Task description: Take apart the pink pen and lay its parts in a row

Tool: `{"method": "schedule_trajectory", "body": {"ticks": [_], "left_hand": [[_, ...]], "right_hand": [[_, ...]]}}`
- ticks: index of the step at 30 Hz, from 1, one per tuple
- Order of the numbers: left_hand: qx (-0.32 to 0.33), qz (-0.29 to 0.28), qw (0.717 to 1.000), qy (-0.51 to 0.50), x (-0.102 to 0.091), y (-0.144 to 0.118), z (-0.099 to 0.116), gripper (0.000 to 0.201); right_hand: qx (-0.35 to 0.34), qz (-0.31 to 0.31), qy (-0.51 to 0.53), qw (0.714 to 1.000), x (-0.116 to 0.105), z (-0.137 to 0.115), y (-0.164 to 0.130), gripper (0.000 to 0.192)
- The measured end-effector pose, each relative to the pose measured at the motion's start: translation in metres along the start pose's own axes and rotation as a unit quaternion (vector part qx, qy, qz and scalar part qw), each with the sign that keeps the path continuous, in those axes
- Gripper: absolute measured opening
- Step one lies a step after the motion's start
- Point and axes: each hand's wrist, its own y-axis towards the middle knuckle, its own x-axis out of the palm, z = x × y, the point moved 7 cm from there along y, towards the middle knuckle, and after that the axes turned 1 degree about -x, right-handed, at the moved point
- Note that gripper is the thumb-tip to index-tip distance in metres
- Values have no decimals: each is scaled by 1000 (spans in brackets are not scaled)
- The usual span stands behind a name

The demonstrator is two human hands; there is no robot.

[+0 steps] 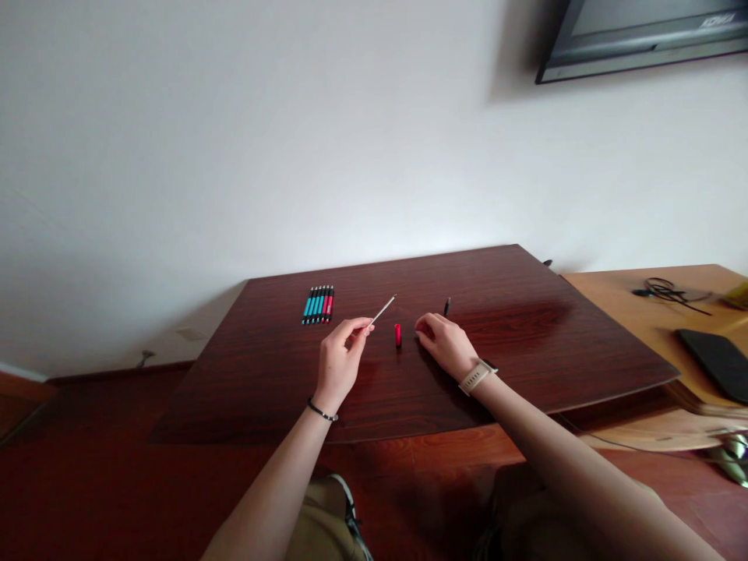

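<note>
My left hand [340, 358] pinches a thin white pen refill [382, 311] with a dark tip, raised over the dark wooden table [374, 405] and pointing away to the right. Between my hands lies a short red pen barrel piece [398, 335] with a dark end. My right hand [447, 343] is low on the tabletop to the right of that piece, fingers curled together; whatever they might hold is hidden. Just beyond it is a black pen part [447, 306]. At the left lies a row of assembled pens [319, 304], several turquoise and some red.
A lighter wooden desk [619, 300] adjoins on the right, bearing a coiled black cable [669, 292] and a dark flat device [716, 362]. Behind the table rises a white wall [292, 156], with a screen [648, 39] mounted at upper right. My knees are below the front edge.
</note>
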Motion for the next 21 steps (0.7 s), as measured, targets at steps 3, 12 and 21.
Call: {"method": "schedule_trajectory", "body": {"ticks": [3,12,21], "left_hand": [[47,-16,997,60,4,-2,11,22],[122,-52,979,154,24,-8,26,25],[118,-42,979,159,23,-8,26,25]], "right_hand": [[50,55,144,987,-13,11,-2,12],[92,117,466,872,-28,6,-6,29],[62,94,458,882,-31,-8,-7,26]]}}
